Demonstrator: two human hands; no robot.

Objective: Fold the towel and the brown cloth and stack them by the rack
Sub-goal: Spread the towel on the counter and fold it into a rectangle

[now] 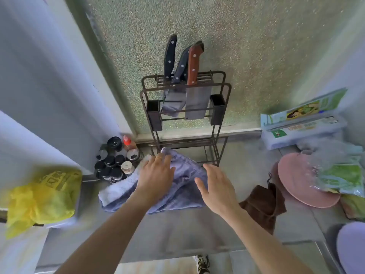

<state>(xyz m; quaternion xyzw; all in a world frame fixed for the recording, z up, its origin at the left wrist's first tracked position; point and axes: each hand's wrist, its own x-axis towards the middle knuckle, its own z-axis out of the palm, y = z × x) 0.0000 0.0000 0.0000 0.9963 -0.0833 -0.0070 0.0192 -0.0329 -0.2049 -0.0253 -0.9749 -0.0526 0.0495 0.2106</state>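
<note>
Both hands open: left hand (pixel 156 173) flat on half-folded towel (pixel 177 186) by rack (pixel 185 123), right hand (pixel 215 184) hovering; brown cloth (pixel 262 204) unfolded, unstacked

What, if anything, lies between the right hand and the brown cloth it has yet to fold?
Nothing visible. The right hand hovers open over the towel's right edge, and the brown cloth lies crumpled just to its right on bare counter. The pink plate sits beyond the cloth.

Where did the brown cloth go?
The crumpled dark brown cloth lies on the grey counter at the right, between the light blue towel and the round pink plate.
</note>
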